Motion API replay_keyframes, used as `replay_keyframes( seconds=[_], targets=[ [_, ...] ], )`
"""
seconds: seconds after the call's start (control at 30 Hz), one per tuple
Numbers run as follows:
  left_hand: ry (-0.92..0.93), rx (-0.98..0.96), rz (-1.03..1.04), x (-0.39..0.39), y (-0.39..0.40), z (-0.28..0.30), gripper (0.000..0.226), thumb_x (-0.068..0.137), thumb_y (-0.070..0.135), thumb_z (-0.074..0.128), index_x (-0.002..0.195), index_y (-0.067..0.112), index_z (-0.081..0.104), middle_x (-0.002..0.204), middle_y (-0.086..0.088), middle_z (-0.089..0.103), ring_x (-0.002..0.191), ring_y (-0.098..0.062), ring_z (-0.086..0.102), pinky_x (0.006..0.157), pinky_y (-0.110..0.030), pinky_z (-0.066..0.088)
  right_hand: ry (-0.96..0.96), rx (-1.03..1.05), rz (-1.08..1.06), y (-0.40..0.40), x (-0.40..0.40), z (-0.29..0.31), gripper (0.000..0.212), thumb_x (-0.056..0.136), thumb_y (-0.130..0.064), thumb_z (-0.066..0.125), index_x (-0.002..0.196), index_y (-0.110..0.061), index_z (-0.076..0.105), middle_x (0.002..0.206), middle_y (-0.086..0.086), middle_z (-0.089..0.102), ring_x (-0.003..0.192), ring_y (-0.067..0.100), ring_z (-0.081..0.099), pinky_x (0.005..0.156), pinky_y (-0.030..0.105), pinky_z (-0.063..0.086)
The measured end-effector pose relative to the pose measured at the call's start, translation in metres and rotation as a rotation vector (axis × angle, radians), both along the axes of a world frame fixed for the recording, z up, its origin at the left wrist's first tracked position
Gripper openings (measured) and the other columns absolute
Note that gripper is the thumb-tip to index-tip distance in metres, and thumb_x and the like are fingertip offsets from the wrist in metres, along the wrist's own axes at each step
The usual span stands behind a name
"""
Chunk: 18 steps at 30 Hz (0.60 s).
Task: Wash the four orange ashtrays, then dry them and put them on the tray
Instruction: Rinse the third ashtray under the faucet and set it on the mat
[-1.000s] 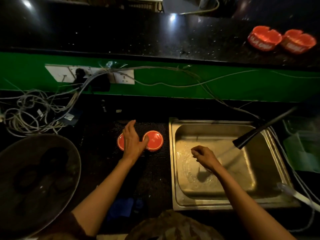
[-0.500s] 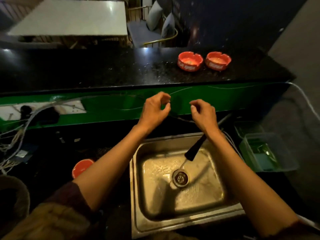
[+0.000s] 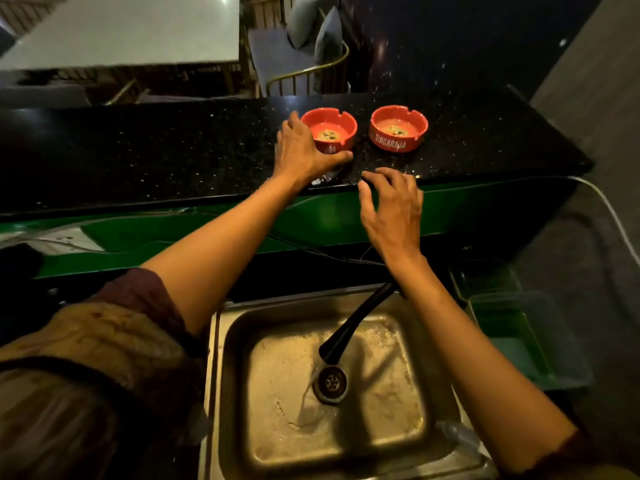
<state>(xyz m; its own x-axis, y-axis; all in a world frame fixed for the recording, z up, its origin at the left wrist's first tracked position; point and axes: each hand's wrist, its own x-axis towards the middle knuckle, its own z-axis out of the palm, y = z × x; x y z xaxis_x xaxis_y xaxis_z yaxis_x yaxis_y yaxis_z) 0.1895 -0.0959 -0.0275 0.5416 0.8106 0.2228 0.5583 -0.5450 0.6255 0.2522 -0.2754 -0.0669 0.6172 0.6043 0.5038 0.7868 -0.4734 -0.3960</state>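
Half a second earlier both hands hung over the sink; both have since reached up to the black counter. The left hand now wraps the left ashtray, thumb and fingers closing on its wall but not yet lifting. The right hand hovers at the counter's front edge, fingers spread, holding nothing. The right ashtray stands untouched just beside the first, toward the counter's right end. Both are orange, notched at the rim, upright — each with ash residue inside. Judgement: two unwashed ashtrays are being collected for the sink, where the tap runs.
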Motion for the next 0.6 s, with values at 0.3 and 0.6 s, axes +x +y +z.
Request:
replay_keyframes(
  seconds=[0.3,0.6],
  targets=[
    [-0.016,-0.030,0.008,0.020,0.011,0.011,0.116,0.048,0.062,0.085,0.135,0.003,0.036,0.134,-0.014,0.049,0.124,-0.028,0.048,0.102,-0.035,0.044,-0.012,0.036,-0.079,0.007,-0.007,0.009,0.027,0.095,-0.039,0.046,0.098,-0.021,0.066,0.102,0.000,0.062,0.100,0.024,0.051,0.078,0.040,0.040],
    [-0.131,-0.024,-0.040,-0.062,-0.047,0.015,0.120,0.045,0.064,0.084,0.138,0.008,0.034,0.135,-0.012,0.052,0.120,-0.024,0.052,0.096,-0.026,0.044,0.161,-0.186,0.022,0.002,-0.016,0.026,0.037,0.100,-0.038,0.037,0.124,-0.019,0.058,0.134,0.006,0.054,0.129,0.027,0.042,0.102,0.045,0.035]
  ],
)
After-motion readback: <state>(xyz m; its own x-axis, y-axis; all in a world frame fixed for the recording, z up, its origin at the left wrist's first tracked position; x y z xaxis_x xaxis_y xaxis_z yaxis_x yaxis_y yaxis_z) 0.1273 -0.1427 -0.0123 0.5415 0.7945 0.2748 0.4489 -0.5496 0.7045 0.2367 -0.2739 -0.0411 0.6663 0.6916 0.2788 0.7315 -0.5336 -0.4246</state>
